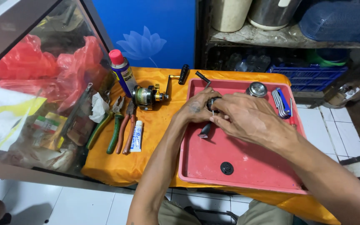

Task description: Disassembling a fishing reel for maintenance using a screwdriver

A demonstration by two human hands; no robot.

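My left hand and my right hand meet over a pink tray, both closed on a small dark fishing-reel part. A black handle knob sticks down below my fingers. On the tray lie a round black cap, a round metal spool and a folding set of hex keys. A gold-and-black fishing reel with its crank handle rests on the orange cloth to the left of my hands.
Two pairs of pliers, a small white tube and a blue spray can with a red cap sit at the cloth's left. A glass case with red bags stands further left. Shelves and blue crates are behind.
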